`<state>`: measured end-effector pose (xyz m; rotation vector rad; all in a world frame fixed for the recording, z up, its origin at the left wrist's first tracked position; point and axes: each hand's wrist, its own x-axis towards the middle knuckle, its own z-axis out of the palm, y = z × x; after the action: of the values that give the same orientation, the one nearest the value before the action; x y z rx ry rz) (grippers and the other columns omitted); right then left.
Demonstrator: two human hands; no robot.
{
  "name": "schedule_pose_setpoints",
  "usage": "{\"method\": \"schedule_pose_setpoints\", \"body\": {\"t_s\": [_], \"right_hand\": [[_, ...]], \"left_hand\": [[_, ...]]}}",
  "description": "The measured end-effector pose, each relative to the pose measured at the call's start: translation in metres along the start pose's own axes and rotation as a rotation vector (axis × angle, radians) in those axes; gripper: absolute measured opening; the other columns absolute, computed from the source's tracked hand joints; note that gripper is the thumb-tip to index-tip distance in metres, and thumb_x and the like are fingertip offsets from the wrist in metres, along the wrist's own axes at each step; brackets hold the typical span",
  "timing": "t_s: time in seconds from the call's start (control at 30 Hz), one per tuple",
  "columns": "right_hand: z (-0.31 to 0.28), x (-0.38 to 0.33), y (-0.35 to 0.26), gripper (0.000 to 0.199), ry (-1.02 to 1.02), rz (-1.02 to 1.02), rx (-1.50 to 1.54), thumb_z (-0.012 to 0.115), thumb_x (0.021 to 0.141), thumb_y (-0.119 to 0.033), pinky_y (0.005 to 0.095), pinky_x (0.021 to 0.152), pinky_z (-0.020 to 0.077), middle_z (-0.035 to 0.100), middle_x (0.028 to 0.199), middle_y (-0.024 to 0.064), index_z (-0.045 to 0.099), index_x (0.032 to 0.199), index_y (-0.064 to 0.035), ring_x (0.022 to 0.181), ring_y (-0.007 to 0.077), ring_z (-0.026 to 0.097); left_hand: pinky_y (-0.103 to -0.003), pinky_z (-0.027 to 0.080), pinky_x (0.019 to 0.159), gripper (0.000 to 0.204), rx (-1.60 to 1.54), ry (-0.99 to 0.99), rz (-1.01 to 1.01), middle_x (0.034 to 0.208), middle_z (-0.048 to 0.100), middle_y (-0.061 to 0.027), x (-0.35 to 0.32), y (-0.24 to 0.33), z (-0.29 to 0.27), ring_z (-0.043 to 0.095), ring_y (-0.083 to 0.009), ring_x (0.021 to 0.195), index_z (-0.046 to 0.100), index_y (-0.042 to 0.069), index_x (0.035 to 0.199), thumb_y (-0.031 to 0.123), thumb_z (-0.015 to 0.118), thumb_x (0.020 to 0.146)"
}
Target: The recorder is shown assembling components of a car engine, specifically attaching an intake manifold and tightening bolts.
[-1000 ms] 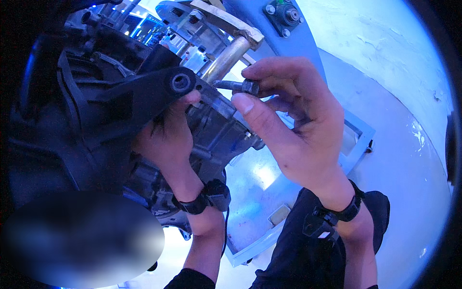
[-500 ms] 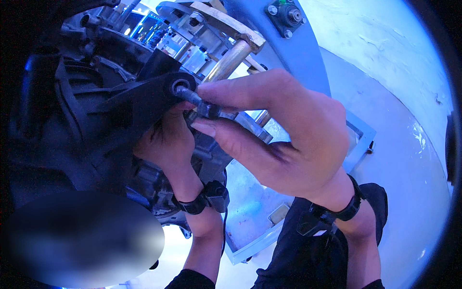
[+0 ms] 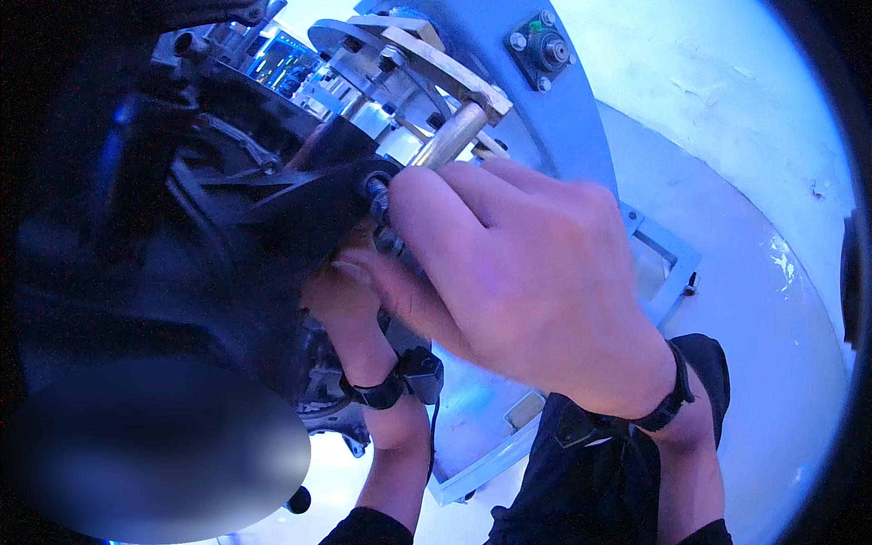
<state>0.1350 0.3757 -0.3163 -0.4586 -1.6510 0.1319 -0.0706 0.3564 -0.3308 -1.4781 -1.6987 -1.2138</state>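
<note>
My right hand [image 3: 522, 282] is closed, its thumb and fingers around a metal bolt [image 3: 385, 232]. The bolt's tip meets the round eyelet [image 3: 375, 176] at the end of a black arm-shaped bracket [image 3: 300, 213]; the head is partly covered by my fingers. My left hand [image 3: 341, 295] reaches up beneath that bracket, close below the bolt. Its fingers are mostly hidden behind the dark part, so their grip does not show. Both wrists wear black straps with small dark boxes.
A dark engine-like assembly [image 3: 136, 282] fills the left side. Behind my right hand stand a metal rod [image 3: 450, 136] with a clamp plate and a blue-grey fixture wall [image 3: 581, 118] with a bolted bearing block [image 3: 548, 52]. A pale frame [image 3: 490, 468] stands low, near my legs.
My right hand has turned over, with its back now facing up and covering more of the bolt. The bracket, bolt and left hand sit slightly farther right and lower in the picture.
</note>
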Motion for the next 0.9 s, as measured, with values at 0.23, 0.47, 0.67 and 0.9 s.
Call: {"method": "schedule_pose_setpoints", "body": {"t_s": [0.23,0.47,0.67,0.9], "right_hand": [[-0.017,0.007,0.001,0.027,-0.283,-0.009,-0.190,0.070,0.072,-0.024,0.0335,0.042,0.0381,0.051,0.060,0.0056,0.050,0.075,-0.0062,0.053,0.0253,0.054],[-0.009,0.016,-0.004,0.027,-0.093,-0.028,-0.185,0.065,0.078,-0.029,0.0354,0.043,0.0391,0.053,0.059,0.0080,0.052,0.078,-0.0063,0.050,0.0290,0.054],[-0.026,0.015,0.000,0.023,-0.310,0.024,-0.184,0.061,0.078,-0.025,0.0399,0.045,0.0408,0.055,0.061,0.0112,0.051,0.080,-0.0051,0.051,0.0328,0.055],[-0.031,0.015,-0.003,0.020,-0.201,0.005,-0.190,0.059,0.080,-0.024,0.0408,0.046,0.0419,0.054,0.056,0.0104,0.052,0.082,-0.0054,0.052,0.0332,0.056]], "left_hand": [[-0.034,0.048,0.081,0.031,0.163,-0.065,0.024,0.095,0.066,-0.0081,-0.003,-0.011,0.004,0.063,-0.0208,0.085,0.060,0.003,0.107,0.025,0.054,0.086],[-0.034,0.048,0.081,0.033,0.573,-0.175,0.060,0.096,0.065,-0.0074,0.007,-0.056,-0.002,0.062,-0.0211,0.088,0.059,0.005,0.109,0.028,0.052,0.087],[-0.035,0.049,0.082,0.033,0.120,-0.142,0.006,0.097,0.063,-0.0095,0.000,0.035,-0.007,0.061,-0.0257,0.089,0.056,0.007,0.113,0.026,0.052,0.086],[-0.036,0.048,0.083,0.033,-0.168,-0.129,0.001,0.099,0.063,-0.0102,-0.011,0.049,-0.006,0.061,-0.0268,0.090,0.056,0.007,0.113,0.025,0.053,0.085]]}}
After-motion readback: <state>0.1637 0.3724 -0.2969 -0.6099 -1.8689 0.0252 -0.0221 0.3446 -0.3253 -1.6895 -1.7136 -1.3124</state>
